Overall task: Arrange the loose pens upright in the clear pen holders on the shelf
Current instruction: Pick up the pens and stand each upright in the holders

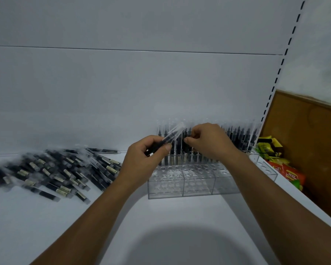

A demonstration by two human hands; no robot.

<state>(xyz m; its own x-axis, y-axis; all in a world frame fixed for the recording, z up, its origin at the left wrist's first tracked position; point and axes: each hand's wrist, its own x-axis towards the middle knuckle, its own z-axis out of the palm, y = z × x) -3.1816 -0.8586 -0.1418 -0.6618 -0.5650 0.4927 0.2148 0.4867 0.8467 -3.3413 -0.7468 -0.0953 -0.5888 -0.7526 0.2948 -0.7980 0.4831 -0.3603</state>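
- Head view shows the left hand (145, 155) over the near-left corner of the clear pen holders (180, 190), thumb and curled fingers pinching the held pen (172, 134) low on its dark barrel.
- That pen's long axis runs on a slant, dark end down-left inside the grip and clear end up-right, pointing toward the right hand (210, 142), which is just beside it.
- To my eye the slant is what matters for the coming move: the pen must tip upright and come down over an open hole, and the left hand is the nearer one to the vacant holes.
- The right hand's fingers are curled with the tips drawn together, and they seem to pinch the top of an upright pen (185, 150) in the rack. Blur keeps me from being certain.
- The holders stand side by side on the shelf (180, 217). Their rear rows are packed with standing pens against the back wall, while the front rows of holes, nearest the person, hold nothing.
- The loose pens (52, 169) lie flat in a heap well to the left, pointing every which way, so most of the work looks undone.
- Snack packets (289, 173) sit past the shelf's right edge.
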